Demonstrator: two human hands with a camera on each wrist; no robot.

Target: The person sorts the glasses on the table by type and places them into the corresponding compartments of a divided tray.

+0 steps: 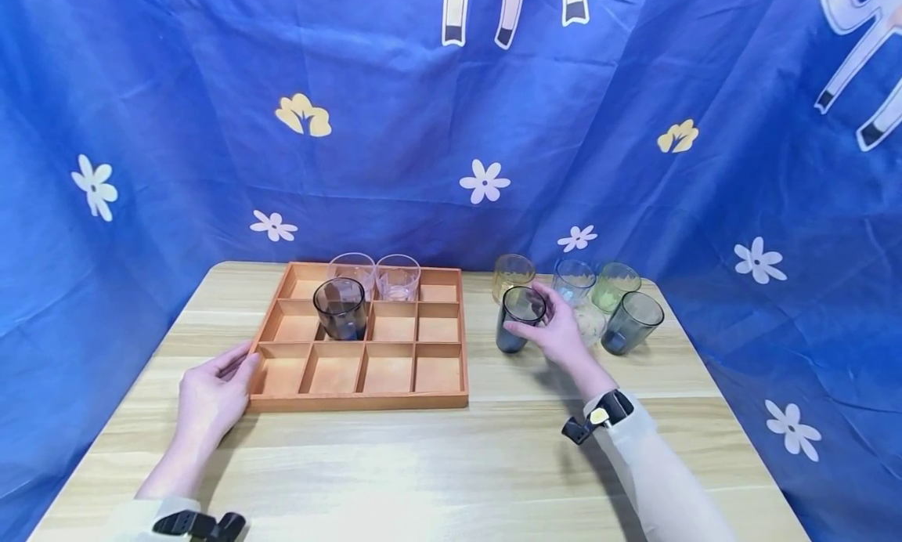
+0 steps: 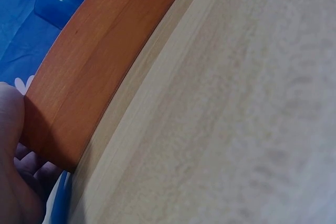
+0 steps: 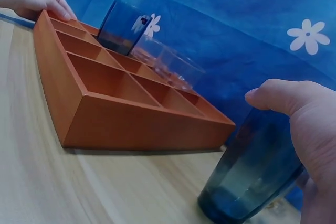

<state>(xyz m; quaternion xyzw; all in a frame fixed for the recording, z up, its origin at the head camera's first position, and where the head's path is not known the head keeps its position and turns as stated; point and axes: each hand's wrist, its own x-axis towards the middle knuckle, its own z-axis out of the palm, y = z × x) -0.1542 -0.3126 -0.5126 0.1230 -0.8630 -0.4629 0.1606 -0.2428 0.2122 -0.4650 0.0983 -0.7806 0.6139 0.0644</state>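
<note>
My right hand (image 1: 560, 334) grips a dark grey-blue glass tumbler (image 1: 509, 340) near its rim, thumb on the near side. The tumbler stands almost upright to the right of a wooden compartment tray (image 1: 366, 402); the right wrist view shows its tapered glass (image 3: 236, 187) beside the tray's corner. At the tray's front left corner, my left hand (image 1: 214, 389) holds the side wall between thumb and fingers. Inside the tray, a dark smoky glass (image 1: 341, 311) sits in the middle row, and two clear pinkish glasses (image 1: 352, 269) (image 1: 398, 280) sit in the back row.
Right of the tray stand a yellow glass (image 1: 513, 269), a light blue glass (image 1: 574, 276), a green glass (image 1: 616, 283) and a clear glass (image 1: 590, 323). Another grey-blue glass (image 1: 634, 321) leans outward near the table's right edge. A blue curtain (image 1: 395, 150) hangs behind the table (image 1: 395, 471).
</note>
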